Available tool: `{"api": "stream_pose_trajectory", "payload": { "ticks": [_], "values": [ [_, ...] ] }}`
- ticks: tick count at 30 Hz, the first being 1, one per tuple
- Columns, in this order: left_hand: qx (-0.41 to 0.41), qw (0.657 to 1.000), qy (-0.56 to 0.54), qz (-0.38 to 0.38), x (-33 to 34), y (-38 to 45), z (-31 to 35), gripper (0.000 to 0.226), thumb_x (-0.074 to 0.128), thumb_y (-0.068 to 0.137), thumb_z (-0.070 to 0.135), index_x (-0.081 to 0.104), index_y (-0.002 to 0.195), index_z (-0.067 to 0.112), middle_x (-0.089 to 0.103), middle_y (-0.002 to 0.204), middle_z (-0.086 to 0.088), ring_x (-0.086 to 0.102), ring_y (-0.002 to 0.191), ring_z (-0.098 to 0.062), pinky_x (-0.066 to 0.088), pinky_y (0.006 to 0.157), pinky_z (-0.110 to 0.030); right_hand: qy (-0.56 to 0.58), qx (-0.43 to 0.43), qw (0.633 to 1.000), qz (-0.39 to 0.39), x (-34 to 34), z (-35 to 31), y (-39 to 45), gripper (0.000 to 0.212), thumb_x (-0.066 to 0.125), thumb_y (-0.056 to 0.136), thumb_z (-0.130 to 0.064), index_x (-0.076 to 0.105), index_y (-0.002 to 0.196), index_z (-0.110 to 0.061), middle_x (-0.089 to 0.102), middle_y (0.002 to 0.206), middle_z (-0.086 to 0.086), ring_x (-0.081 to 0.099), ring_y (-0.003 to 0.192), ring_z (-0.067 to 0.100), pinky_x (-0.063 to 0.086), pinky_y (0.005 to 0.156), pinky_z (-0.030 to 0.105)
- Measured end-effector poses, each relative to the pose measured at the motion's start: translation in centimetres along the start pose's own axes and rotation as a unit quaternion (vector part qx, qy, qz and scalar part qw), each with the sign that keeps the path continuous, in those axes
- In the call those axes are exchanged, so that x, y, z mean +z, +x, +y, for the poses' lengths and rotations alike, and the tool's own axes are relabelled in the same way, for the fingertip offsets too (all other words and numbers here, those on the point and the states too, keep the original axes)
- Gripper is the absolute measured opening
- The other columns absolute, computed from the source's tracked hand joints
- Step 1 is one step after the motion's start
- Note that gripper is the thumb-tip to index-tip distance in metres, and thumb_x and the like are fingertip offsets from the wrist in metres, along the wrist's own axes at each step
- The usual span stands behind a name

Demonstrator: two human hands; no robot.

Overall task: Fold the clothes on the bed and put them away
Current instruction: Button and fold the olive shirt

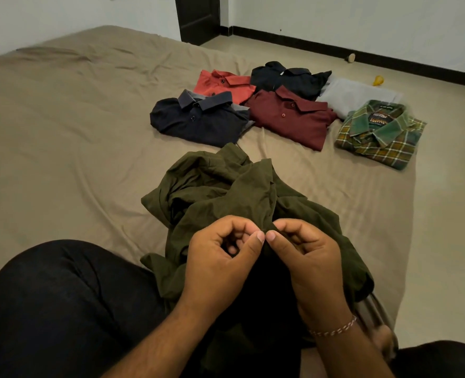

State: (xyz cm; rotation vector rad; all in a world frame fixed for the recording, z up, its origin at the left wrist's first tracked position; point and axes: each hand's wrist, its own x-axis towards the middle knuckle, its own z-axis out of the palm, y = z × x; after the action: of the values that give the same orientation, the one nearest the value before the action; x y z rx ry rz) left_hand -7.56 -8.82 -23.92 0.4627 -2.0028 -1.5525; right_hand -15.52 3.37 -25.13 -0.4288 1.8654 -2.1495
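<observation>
Head view looks down on a tan bed (pixel 62 137) where an olive-green shirt (pixel 215 186) lies crumpled and unfolded, bunched in loose ridges and creases just in front of the person's lap, its near part draped over the dark trousers (pixel 62 309). Its fabric is plain and matte, with one flap standing up near the middle of the heap. The left hand (pixel 220 257) and the right hand (pixel 307 255) meet above the near part of the shirt, both with fingers curled and thumbs pointing inward so the thumb tips nearly touch. Each hand pinches a small fold of the green cloth between thumb and forefinger, at the same raised edge. A thin beaded bracelet (pixel 332 330) sits on the right wrist. Farther up the bed lie folded clothes close together: a navy shirt (pixel 198 121), an orange shirt (pixel 226 84) behind it, a black shirt (pixel 288 77), a maroon shirt (pixel 294 118), a grey garment (pixel 359 95) and a green plaid shirt (pixel 381 135) at the right edge. A small yellow object (pixel 378 80) lies on the floor beyond the bed.
</observation>
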Motion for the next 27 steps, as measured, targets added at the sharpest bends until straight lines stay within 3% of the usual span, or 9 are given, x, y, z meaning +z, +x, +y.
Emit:
{"api": "stream_pose_trajectory", "payload": {
  "ticks": [5, 11, 16, 21, 27],
  "values": [
    [-0.048, 0.998, -0.038, 0.004, 0.0, 0.0, -0.1, 0.014, 0.072, 0.092, 0.006, 0.075, 0.081, 0.014, 0.069, 0.072, -0.006, 0.063, 0.065, -0.027, 0.054, 0.058, -0.029, -0.002, -0.028, 1.000, 0.000, 0.3, 0.2, -0.1, 0.015, 0.077, 0.076, -0.017, 0.078, 0.091, -0.018, 0.079, 0.093, -0.002, 0.075, 0.090, 0.013, 0.060, 0.077, 0.021],
    [-0.109, 0.991, -0.071, 0.002, 0.0, 0.2, -0.3, 0.016, 0.070, 0.092, 0.006, 0.073, 0.076, 0.009, 0.063, 0.064, -0.005, 0.054, 0.059, -0.014, 0.049, 0.056, -0.023, -0.054, -0.114, 0.992, -0.023, 0.2, 1.0, 0.1, 0.017, 0.079, 0.080, -0.009, 0.078, 0.094, -0.018, 0.079, 0.095, -0.005, 0.075, 0.092, 0.012, 0.057, 0.083, 0.020],
    [-0.141, 0.985, -0.096, -0.004, 0.0, 0.2, -0.6, 0.015, 0.069, 0.094, 0.007, 0.074, 0.079, 0.006, 0.066, 0.070, -0.019, 0.059, 0.062, -0.014, 0.051, 0.060, -0.022, -0.128, -0.194, 0.971, -0.050, 0.0, 1.6, 0.3, 0.017, 0.077, 0.085, -0.009, 0.079, 0.100, -0.015, 0.077, 0.099, -0.007, 0.073, 0.097, 0.015, 0.058, 0.087, 0.024],
    [-0.225, 0.959, -0.165, -0.041, -0.2, 0.7, -1.3, 0.021, 0.065, 0.095, 0.007, 0.077, 0.078, 0.008, 0.068, 0.071, -0.009, 0.059, 0.066, -0.016, 0.049, 0.066, -0.027, -0.188, -0.210, 0.957, -0.073, -0.3, 2.1, 0.8, 0.017, 0.075, 0.087, -0.012, 0.080, 0.104, -0.014, 0.075, 0.101, -0.009, 0.073, 0.097, 0.012, 0.056, 0.086, 0.021],
    [-0.230, 0.956, -0.159, -0.084, -0.5, 0.9, -2.1, 0.019, 0.063, 0.099, 0.008, 0.077, 0.086, 0.003, 0.073, 0.078, -0.012, 0.064, 0.070, -0.018, 0.049, 0.067, -0.029, -0.241, -0.234, 0.938, -0.085, -1.1, 2.6, 1.3, 0.021, 0.080, 0.086, -0.005, 0.080, 0.105, -0.014, 0.075, 0.101, -0.009, 0.072, 0.097, 0.010, 0.055, 0.086, 0.023]
  ]
}}
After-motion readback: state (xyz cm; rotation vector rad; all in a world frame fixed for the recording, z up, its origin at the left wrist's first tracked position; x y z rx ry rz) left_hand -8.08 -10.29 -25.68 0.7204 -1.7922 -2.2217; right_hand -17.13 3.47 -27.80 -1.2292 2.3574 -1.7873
